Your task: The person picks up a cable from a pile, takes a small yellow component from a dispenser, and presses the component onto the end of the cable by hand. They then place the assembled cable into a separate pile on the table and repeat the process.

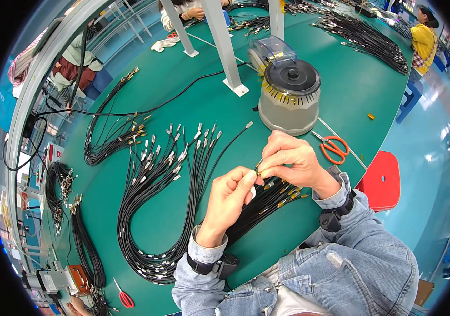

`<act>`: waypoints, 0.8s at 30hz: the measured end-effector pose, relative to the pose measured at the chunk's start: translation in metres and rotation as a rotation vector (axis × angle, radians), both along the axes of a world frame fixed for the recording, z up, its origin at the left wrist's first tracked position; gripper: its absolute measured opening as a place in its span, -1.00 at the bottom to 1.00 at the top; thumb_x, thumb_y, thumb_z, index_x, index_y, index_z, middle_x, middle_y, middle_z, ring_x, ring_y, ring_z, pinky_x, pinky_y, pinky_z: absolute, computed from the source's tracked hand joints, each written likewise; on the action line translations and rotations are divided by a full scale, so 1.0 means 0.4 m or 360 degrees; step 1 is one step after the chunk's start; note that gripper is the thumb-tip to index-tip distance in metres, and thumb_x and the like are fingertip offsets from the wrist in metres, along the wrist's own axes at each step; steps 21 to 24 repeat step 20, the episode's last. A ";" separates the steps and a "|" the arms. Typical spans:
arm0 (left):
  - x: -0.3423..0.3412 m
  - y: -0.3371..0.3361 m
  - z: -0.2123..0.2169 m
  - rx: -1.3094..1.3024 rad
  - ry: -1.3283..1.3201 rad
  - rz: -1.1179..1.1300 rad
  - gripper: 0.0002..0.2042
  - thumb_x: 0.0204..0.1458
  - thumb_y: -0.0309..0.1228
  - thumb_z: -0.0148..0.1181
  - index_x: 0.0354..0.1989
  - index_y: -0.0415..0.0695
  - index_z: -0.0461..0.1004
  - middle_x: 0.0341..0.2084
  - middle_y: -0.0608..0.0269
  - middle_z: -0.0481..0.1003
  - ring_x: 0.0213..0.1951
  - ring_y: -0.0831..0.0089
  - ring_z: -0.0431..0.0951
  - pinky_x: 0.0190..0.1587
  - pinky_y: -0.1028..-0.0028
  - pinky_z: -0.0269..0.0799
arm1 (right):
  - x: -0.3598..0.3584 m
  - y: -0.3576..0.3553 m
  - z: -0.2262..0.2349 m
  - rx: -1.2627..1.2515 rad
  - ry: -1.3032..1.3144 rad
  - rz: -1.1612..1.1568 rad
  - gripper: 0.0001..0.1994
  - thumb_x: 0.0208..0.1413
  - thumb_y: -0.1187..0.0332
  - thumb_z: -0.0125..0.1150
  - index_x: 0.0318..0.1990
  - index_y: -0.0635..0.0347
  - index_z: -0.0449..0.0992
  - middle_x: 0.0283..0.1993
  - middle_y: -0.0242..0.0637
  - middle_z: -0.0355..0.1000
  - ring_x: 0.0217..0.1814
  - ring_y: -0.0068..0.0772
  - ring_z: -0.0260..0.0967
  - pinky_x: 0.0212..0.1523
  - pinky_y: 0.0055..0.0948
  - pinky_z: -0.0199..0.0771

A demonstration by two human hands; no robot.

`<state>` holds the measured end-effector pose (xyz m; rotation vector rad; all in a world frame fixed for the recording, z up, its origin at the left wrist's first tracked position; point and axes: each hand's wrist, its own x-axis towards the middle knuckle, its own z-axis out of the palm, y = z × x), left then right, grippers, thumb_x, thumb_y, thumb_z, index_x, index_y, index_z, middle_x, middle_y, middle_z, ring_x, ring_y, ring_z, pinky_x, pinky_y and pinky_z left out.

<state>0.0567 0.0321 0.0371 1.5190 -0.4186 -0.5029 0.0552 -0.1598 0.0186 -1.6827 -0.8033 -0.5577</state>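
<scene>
My left hand (pixel 230 197) and my right hand (pixel 291 162) meet above the green table (pixel 225 110). Their fingertips pinch a thin cable end (pixel 259 169) with a small yellowish piece on it; fingers hide most of it. A bit of white shows below my left thumb. Under my hands lies a bundle of black cables (pixel 259 208) with yellow-wrapped ends. To the left, a large curved bundle of black cables (pixel 130 226) has pale connectors at its far ends. Beyond my right hand stands a round grey tape dispenser (pixel 291 108) with a black top and yellow tape pieces around it.
Orange-handled scissors (pixel 335 150) lie right of my right hand; red-handled scissors (pixel 125 299) lie at the lower left. Grey metal posts (pixel 225 47) rise from the table. More cable bundles (pixel 367 39) lie farther off. A red stool (pixel 382 181) stands at right. Other people work around.
</scene>
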 end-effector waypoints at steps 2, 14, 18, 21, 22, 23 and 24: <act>0.003 0.000 0.001 -0.0123 0.0222 -0.0082 -0.75 0.17 -0.31 -0.02 -0.43 -0.20 0.48 -0.74 0.50 0.28 -0.68 0.77 0.16 -0.64 0.69 -0.01 | -0.005 0.013 0.001 0.0009 -0.0060 -0.0092 -0.89 -0.19 0.45 0.33 -0.45 0.20 0.54 -0.43 -0.39 0.33 -0.40 -0.46 0.24 -0.39 -0.49 0.23; 0.024 -0.035 -0.096 0.0322 -0.0970 0.0163 -0.77 0.07 -0.36 0.08 -0.19 -0.27 0.44 -0.46 0.18 0.48 -0.37 0.43 0.44 -0.30 0.51 0.33 | -0.008 0.002 0.006 0.0476 0.0212 -0.0232 -0.91 -0.08 0.50 0.26 -0.39 0.25 0.48 -0.41 -0.41 0.32 -0.34 -0.48 0.25 -0.26 -0.54 0.26; 0.020 -0.030 -0.142 0.0995 -0.1251 0.0044 -0.67 0.01 -0.41 0.11 -0.04 -0.24 0.37 -0.17 0.00 0.43 -0.05 0.20 0.37 0.00 0.28 0.26 | -0.009 -0.068 0.008 0.0972 0.0693 -0.0637 -0.93 0.04 0.44 0.17 -0.34 0.22 0.48 -0.40 -0.42 0.32 -0.25 -0.51 0.25 -0.24 -0.52 0.28; 0.019 -0.027 -0.157 0.1045 -0.1216 -0.0018 -0.72 0.04 -0.40 0.11 -0.05 -0.10 0.41 -0.08 -0.01 0.39 -0.07 0.25 0.39 -0.03 0.27 0.29 | 0.018 -0.124 -0.010 0.1054 0.1097 -0.0823 -0.89 0.10 0.37 0.12 -0.30 0.19 0.50 -0.24 -0.26 0.36 -0.23 -0.43 0.27 -0.23 -0.52 0.29; 0.019 -0.027 -0.157 0.1045 -0.1216 -0.0018 -0.72 0.04 -0.40 0.11 -0.05 -0.10 0.41 -0.08 -0.01 0.39 -0.07 0.25 0.39 -0.03 0.27 0.29 | 0.018 -0.124 -0.010 0.1054 0.1097 -0.0823 -0.89 0.10 0.37 0.12 -0.30 0.19 0.50 -0.24 -0.26 0.36 -0.23 -0.43 0.27 -0.23 -0.52 0.29; 0.019 -0.027 -0.157 0.1045 -0.1216 -0.0018 -0.72 0.04 -0.40 0.11 -0.05 -0.10 0.41 -0.08 -0.01 0.39 -0.07 0.25 0.39 -0.03 0.27 0.29 | 0.018 -0.124 -0.010 0.1054 0.1097 -0.0823 -0.89 0.10 0.37 0.12 -0.30 0.19 0.50 -0.24 -0.26 0.36 -0.23 -0.43 0.27 -0.23 -0.52 0.29; 0.019 -0.027 -0.157 0.1045 -0.1216 -0.0018 -0.72 0.04 -0.40 0.11 -0.05 -0.10 0.41 -0.08 -0.01 0.39 -0.07 0.25 0.39 -0.03 0.27 0.29 | 0.018 -0.124 -0.010 0.1054 0.1097 -0.0823 -0.89 0.10 0.37 0.12 -0.30 0.19 0.50 -0.24 -0.26 0.36 -0.23 -0.43 0.27 -0.23 -0.52 0.29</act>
